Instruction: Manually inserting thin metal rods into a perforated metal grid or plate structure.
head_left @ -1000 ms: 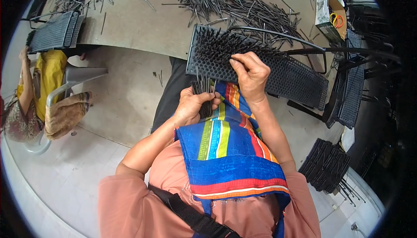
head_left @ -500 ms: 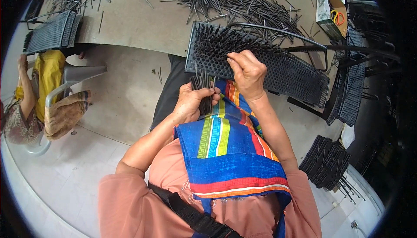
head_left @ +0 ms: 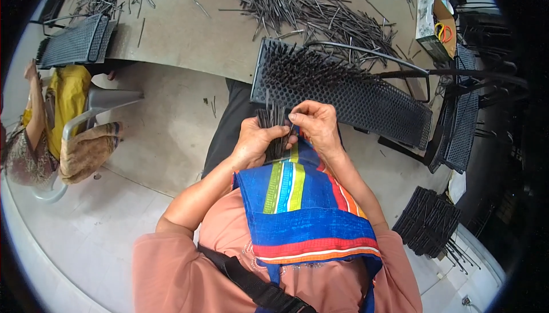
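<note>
My left hand [head_left: 255, 141] is wrapped around a bundle of thin dark sticks [head_left: 273, 121], their tops poking up above my fingers. Close beside it, my right hand [head_left: 316, 127] is closed in a pinch at the bundle's right side, on what looks like a single dark stick [head_left: 290, 122]. Just beyond both hands lies a tilted black perforated rack [head_left: 372, 104]. Short dark sticks [head_left: 297, 61] stand densely in the holes along its left and far part, while the near right holes show bare.
A heap of loose sticks [head_left: 326, 18] covers the table [head_left: 177, 38] behind the rack. An open box [head_left: 430, 21] with orange- and yellow-handled scissors stands at right. More racks [head_left: 466, 113] are beyond it. At left, another person [head_left: 34, 124] sits near a similar rack [head_left: 74, 41].
My right hand has come down from the rack's holes to the bundle in my left hand. The whole view has shifted slightly.
</note>
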`<state>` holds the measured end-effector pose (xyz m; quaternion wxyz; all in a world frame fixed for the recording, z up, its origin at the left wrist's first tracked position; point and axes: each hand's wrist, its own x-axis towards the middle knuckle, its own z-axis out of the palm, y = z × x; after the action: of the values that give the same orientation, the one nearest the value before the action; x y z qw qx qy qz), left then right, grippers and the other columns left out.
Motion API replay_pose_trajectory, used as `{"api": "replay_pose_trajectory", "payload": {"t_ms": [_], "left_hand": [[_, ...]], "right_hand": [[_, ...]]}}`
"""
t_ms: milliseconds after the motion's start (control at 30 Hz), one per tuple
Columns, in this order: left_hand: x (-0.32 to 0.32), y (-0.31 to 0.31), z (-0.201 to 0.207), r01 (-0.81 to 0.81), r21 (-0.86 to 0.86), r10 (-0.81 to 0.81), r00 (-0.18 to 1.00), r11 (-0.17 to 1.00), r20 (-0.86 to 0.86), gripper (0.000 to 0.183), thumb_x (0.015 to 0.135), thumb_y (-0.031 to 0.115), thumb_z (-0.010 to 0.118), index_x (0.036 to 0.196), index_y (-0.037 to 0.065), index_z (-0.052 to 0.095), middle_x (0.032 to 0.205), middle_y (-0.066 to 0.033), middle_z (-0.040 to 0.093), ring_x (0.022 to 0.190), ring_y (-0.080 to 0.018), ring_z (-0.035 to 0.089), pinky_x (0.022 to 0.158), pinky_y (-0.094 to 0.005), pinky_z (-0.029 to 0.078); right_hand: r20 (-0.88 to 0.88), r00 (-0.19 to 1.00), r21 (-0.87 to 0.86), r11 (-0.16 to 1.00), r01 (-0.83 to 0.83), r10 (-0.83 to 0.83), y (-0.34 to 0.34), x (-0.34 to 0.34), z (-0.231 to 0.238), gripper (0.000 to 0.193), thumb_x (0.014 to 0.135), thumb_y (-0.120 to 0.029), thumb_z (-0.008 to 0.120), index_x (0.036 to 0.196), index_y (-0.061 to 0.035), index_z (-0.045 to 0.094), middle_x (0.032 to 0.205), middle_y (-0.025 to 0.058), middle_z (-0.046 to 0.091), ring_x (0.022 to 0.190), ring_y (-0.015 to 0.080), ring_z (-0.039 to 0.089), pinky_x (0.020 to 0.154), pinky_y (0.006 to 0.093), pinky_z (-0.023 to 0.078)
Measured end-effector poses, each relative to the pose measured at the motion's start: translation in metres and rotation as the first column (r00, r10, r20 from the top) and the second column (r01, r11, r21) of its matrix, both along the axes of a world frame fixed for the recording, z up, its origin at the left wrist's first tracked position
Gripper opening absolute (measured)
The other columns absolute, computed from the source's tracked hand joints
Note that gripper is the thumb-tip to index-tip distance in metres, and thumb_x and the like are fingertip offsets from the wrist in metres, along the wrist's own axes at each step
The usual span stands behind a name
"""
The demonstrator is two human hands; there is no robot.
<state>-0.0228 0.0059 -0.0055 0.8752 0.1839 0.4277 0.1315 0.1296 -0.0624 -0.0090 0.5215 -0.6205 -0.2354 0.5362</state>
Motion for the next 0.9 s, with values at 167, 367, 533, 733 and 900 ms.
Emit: {"api": "replay_pose_trajectory", "payload": {"t_ms": [167,367,533,733,900], "left_hand": [[-0.011,0.003,0.004,0.025,0.037,-0.026,1.000,0.999,0.018,0.012,0.084,-0.006,0.062,0.095,-0.003,0.064,0.081,-0.0127,0.067,0.066,-0.0209,0.068,0.057,-0.0316,0.057],[-0.011,0.001,-0.003,0.063,0.063,-0.065,0.998,0.996,0.023,0.015,0.083,-0.006,0.063,0.098,-0.004,0.064,0.080,-0.0147,0.067,0.064,-0.0233,0.067,0.055,-0.0338,0.056],[-0.015,-0.011,-0.001,0.081,0.015,-0.082,0.990,0.997,0.113,0.015,0.088,0.001,0.063,0.103,-0.003,0.063,0.086,-0.0156,0.068,0.072,-0.0253,0.070,0.061,-0.0331,0.060],[-0.017,-0.011,0.004,0.120,0.023,-0.121,0.987,0.993,0.106,0.019,0.089,0.001,0.063,0.108,-0.001,0.063,0.089,-0.0157,0.069,0.073,-0.0242,0.070,0.061,-0.0323,0.061],[-0.016,-0.012,0.002,0.131,0.189,-0.130,0.991,0.973,-0.016,0.011,0.089,0.000,0.062,0.099,-0.003,0.065,0.084,-0.0139,0.070,0.068,-0.0214,0.070,0.060,-0.0319,0.060]], "right_hand": [[0.044,0.995,-0.078,0.993,-0.091,0.095,0.011,-0.009,0.002,0.012,0.080,-0.007,0.069,0.086,0.0034,0.070,0.069,0.0028,0.065,0.058,0.0056,0.054,0.051,0.0218,0.041],[0.115,0.987,-0.133,0.986,-0.098,0.114,0.008,-0.009,0.015,0.018,0.078,-0.012,0.071,0.085,0.0038,0.069,0.069,0.0029,0.064,0.062,0.0060,0.056,0.053,0.0226,0.042],[-0.150,0.988,-0.089,0.996,0.033,-0.046,-0.008,-0.011,0.002,0.002,0.081,0.003,0.067,0.082,0.0020,0.066,0.069,0.0070,0.065,0.047,0.0084,0.054,0.042,0.0220,0.043],[-0.196,0.980,-0.062,0.998,0.015,-0.027,-0.013,-0.005,-0.005,0.007,0.078,0.002,0.071,0.083,-0.0004,0.067,0.070,0.0043,0.065,0.047,0.0054,0.051,0.040,0.0204,0.039],[-0.062,0.998,-0.048,0.998,-0.026,0.023,-0.008,-0.007,0.004,0.010,0.078,-0.009,0.074,0.082,-0.0014,0.069,0.064,-0.0021,0.061,0.050,0.0034,0.047,0.044,0.0200,0.033]]}}
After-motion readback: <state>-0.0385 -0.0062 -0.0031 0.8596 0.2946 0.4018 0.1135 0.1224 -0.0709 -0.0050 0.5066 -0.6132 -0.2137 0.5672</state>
